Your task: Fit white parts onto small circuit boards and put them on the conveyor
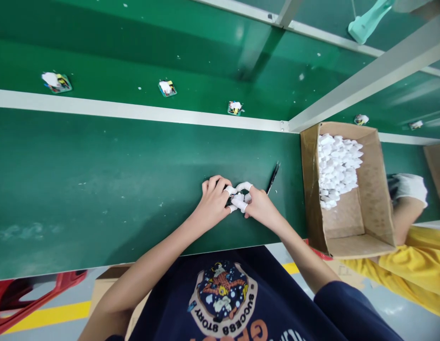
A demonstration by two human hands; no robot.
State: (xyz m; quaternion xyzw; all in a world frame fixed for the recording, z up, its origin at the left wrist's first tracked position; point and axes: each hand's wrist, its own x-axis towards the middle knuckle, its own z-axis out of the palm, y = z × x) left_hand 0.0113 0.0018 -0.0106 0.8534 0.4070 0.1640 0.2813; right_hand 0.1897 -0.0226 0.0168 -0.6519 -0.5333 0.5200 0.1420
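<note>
At the near middle of the green surface (99, 189), a small part (231, 201) sits pinched between both hands, mostly hidden by fingertips; its kind cannot be told. Left hand (213, 202) curled closed, fingers bent over the part from the left. Right hand (259, 207) closed on it from the right, thumb and forefinger in white finger cots (243, 185). Hands touching each other at the tips.

Just right of the right hand: thin black tweezers (273, 177) lying on the surface, apart from the hand. Further right, an open cardboard box (351, 237), tilted, its far end heaped with small white pieces (338, 168).

Beyond the pale rail (135, 112), small circuit boards (167, 88) spaced out along the green conveyor belt (117, 42). At far right, a co-worker's white-gloved hand (410, 187) and yellow sleeve (411, 270), beside the box.
</note>
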